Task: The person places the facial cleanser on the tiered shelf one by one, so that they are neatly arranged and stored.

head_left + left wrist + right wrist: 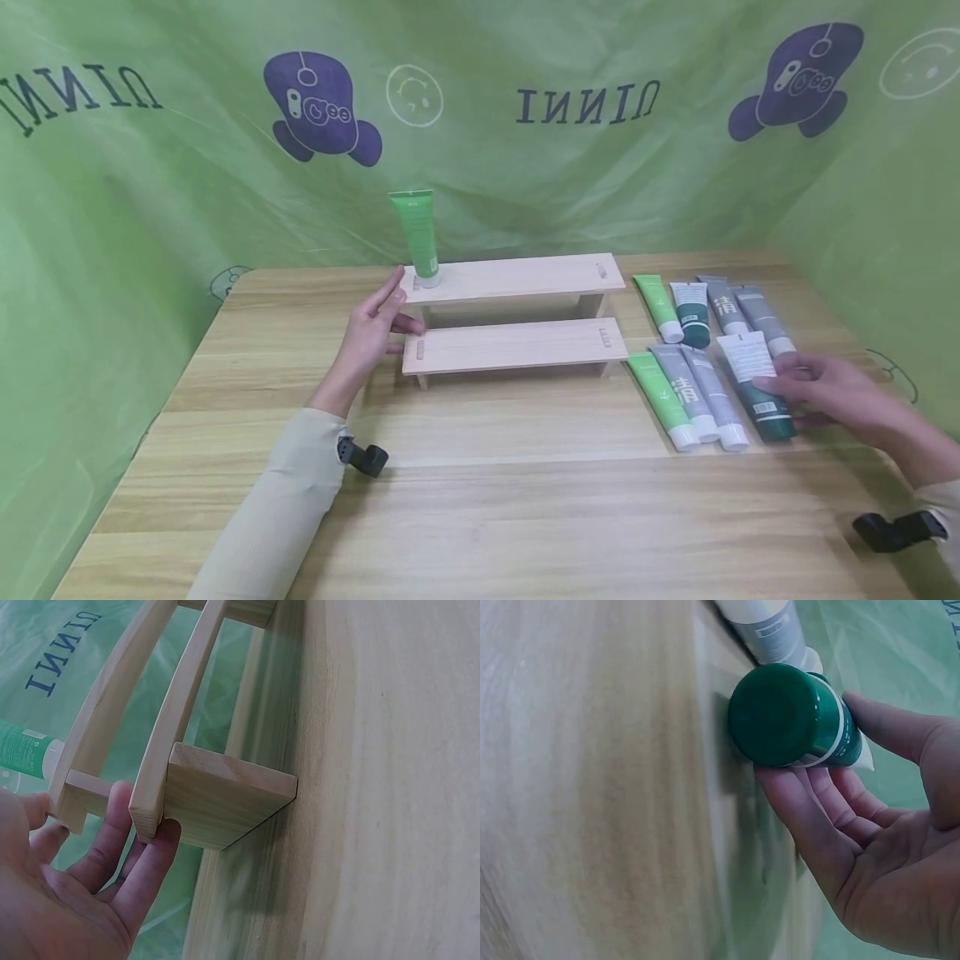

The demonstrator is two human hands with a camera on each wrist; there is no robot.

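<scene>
A two-tier wooden rack (pixel 517 346) stands mid-table, with a light green tube (pixel 420 233) upright on the left end of its upper board. At the rack's left end, my left hand (pixel 371 325) touches the ends of both boards with fairly straight fingers; the left wrist view shows the fingers (pixel 150 881) against the lower board (pixel 176 720). On the right, my right hand (pixel 832 392) pinches a white and dark green tube (pixel 761 392), thumb on one side and fingers on the other. Its green cap (pixel 776 716) faces the right wrist camera.
Left of the held tube lie a green tube (pixel 663 400) and two grey tubes (pixel 686 392). Behind them are another green tube (pixel 660 308), a white and dark green tube (pixel 692 312) and two more grey tubes (pixel 761 317). A green printed curtain (pixel 480 183) surrounds the table.
</scene>
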